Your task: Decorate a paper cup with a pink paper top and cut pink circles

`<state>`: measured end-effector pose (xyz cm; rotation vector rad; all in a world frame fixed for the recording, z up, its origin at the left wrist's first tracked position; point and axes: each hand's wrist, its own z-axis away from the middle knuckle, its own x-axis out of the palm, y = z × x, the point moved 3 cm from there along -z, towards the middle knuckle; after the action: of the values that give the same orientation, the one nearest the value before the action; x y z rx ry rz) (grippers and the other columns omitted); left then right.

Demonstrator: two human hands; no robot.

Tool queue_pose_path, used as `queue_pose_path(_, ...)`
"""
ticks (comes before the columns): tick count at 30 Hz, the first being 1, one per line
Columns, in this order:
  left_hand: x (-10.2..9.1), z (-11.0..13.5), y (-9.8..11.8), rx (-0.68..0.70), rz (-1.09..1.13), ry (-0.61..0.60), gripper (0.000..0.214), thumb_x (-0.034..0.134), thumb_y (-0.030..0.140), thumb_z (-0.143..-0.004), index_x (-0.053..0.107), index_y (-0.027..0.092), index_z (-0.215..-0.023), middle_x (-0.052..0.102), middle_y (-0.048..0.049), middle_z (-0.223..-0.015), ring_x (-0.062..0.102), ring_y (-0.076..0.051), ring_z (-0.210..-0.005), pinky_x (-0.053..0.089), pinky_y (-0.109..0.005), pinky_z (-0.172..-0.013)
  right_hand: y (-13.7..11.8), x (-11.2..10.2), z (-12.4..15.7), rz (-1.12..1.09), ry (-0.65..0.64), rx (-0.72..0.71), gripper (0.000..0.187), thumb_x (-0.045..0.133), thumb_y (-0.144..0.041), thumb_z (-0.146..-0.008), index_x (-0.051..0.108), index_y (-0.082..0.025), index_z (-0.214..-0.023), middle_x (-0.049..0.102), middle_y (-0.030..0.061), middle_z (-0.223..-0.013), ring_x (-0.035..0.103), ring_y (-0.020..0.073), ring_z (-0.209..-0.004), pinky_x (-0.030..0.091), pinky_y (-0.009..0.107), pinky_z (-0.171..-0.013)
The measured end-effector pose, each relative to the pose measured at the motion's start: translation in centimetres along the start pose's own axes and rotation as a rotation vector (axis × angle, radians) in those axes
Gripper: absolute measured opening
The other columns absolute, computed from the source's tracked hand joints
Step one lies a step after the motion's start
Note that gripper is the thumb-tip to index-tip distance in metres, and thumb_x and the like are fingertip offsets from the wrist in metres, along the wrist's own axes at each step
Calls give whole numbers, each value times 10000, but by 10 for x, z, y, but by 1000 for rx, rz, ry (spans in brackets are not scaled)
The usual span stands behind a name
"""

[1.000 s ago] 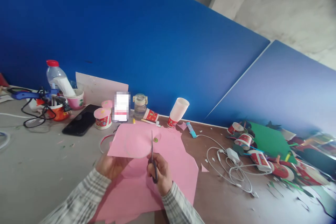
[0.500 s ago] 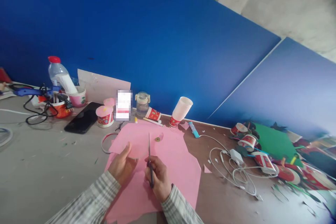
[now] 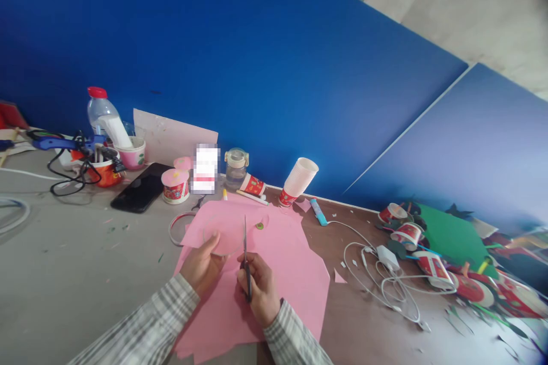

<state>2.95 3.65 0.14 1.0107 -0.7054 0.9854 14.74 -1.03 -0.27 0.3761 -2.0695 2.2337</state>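
My left hand (image 3: 204, 265) grips a piece of pink paper (image 3: 199, 227), thumb on top and fingers underneath. A round pencil-like outline shows faintly on that piece. In my right hand (image 3: 260, 288) is a pair of scissors (image 3: 245, 262), its dark handles wrapped by my fingers and its blades pointing away from me. The blades are beside the right edge of the held piece; whether they touch it I cannot tell. Below both hands lies a larger pink sheet (image 3: 295, 291). A small tape roll (image 3: 260, 226) rests on it just beyond the scissors.
A stack of paper cups (image 3: 299, 178), a lidded glass jar (image 3: 236, 168) and a decorated cup (image 3: 175, 187) stand along the blue partition. A black phone (image 3: 141, 188) lies at left. White cables (image 3: 400, 279), a green sheet (image 3: 449, 234) and several red cups fill the right side.
The view has shifted slightly, so the objects sit a little further right. The held piece has tilted a little and its round outline shows more clearly. Both hands keep their grips.
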Motion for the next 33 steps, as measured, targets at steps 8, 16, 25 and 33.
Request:
queue_pose_path(8, -3, 0, -3, 23, -77, -24, 105, 632, 142, -629, 675, 149, -725, 779, -67, -785, 667, -246, -867, 558, -341, -799, 2, -1, 0, 2, 25, -3, 269, 651, -392, -668, 550, -190, -813, 394, -116, -412, 292, 55, -329, 286, 147, -329)
queue_pose_path(16, -4, 1, -4, 12, -134, -54, 193, 723, 206, -514, 670, 158, -693, 779, -72, -755, 653, -297, -889, 564, -390, -776, 1, -3, -1, 29, 37, -11, 250, 643, -369, -680, 556, -184, -823, 410, -112, -415, 316, 55, -317, 266, 146, -325)
queue_pose_path(25, -4, 2, -4, -6, -131, -5, 80, 640, 173, -595, 660, 167, -672, 775, -52, -706, 678, -263, -822, 572, -376, -747, 7, -7, -1, 71, 56, 24, 225, 657, -344, -664, 577, -191, -808, 393, -120, -405, 291, 47, -319, 254, 140, -324)
queue_pose_path(33, -3, 2, -2, 18, -115, 15, 170, 687, 161, -559, 660, 157, -727, 771, -57, -708, 674, -278, -830, 569, -400, -761, 3, -5, 0, 79, 63, 10, 229, 667, -349, -656, 578, -182, -786, 390, -118, -398, 293, 49, -312, 254, 142, -319)
